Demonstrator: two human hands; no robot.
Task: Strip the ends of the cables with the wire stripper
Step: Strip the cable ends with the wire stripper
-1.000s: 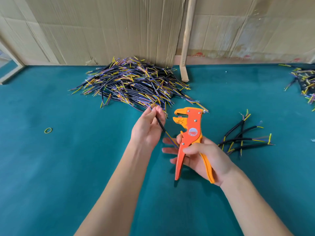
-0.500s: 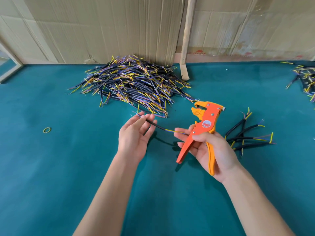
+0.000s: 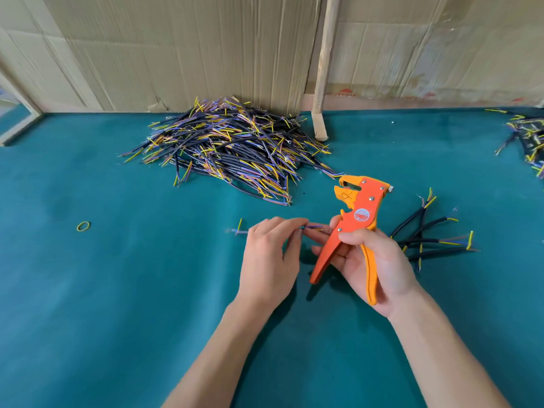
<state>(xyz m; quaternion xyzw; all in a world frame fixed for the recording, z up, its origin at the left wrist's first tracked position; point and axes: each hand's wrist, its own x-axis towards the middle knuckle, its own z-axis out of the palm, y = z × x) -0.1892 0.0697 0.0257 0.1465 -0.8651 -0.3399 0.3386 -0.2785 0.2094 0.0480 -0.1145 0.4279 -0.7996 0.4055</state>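
My right hand [image 3: 371,266] grips the handles of an orange wire stripper [image 3: 353,222], jaws pointing up and left with nothing in them. My left hand [image 3: 270,257] pinches a short black cable [image 3: 312,227] between its fingertips. The cable lies level. Its coloured wires on one end poke out left of the hand, blurred. The other end reaches the fingers of my right hand just below the stripper. A big heap of cables [image 3: 232,148] lies beyond. A small bunch of cables [image 3: 426,234] lies right of my right hand.
The teal table [image 3: 117,290] runs up to a cardboard wall [image 3: 176,48] with a wooden stick [image 3: 322,69] leaning on it. A yellow rubber band [image 3: 83,226] lies at the left. More cables [image 3: 530,136] sit at the far right edge.
My left hand turned the cable from slanted to level and shifted right toward the stripper. My right hand tilted the stripper's head to the right and lifted it slightly.
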